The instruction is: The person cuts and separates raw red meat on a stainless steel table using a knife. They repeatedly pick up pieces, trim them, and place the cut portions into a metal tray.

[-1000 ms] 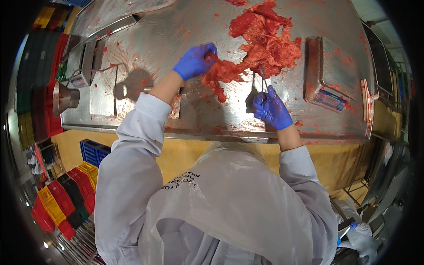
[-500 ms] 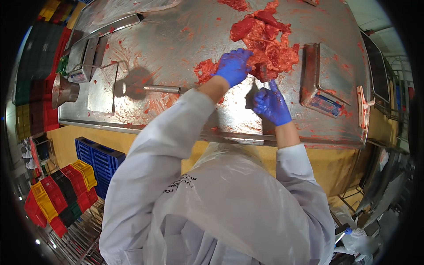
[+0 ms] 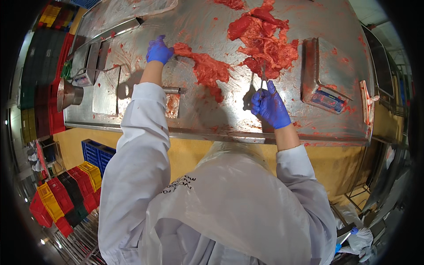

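Both gloved hands at the meat on the steel table

Left hand (image 3: 159, 51), arm stretched far out, pinches the end of a meat strip (image 3: 203, 67); right hand (image 3: 269, 106), elbow bent, is closed round a knife (image 3: 263, 76) whose blade points into the meat pile (image 3: 265, 42).
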`<state>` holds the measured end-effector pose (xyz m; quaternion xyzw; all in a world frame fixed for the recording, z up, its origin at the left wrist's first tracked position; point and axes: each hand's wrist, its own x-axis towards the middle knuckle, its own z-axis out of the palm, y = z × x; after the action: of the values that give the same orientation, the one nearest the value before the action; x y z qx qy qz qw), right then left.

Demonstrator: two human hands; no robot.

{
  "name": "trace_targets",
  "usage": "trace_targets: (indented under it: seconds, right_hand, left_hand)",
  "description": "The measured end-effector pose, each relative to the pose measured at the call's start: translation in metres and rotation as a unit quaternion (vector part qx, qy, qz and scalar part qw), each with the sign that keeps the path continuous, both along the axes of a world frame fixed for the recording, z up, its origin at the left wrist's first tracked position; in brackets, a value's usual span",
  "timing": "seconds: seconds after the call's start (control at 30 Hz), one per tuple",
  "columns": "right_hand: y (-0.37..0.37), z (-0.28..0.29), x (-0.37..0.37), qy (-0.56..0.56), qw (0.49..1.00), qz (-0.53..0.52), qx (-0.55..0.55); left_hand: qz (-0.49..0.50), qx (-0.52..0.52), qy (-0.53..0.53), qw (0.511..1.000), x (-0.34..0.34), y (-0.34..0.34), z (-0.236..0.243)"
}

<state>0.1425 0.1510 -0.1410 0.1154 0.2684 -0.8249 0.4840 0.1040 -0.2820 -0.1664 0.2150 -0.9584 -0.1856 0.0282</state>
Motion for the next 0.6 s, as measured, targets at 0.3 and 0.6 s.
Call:
trace_targets:
  seconds: [0.3,0.6]
  right_hand:
    - [-0.017,-0.005,-0.002,0.012,0.998,0.013,-0.052]
    - [0.023,-0.031,-0.003,-0.009,0.998,-0.057,0.01]
  left_hand:
    - [-0.172,0.284,-0.059,0.941,0.029,0.133,-0.001]
    - [0.005,0.324,-0.24,0.915,0.014,0.025,0.097]
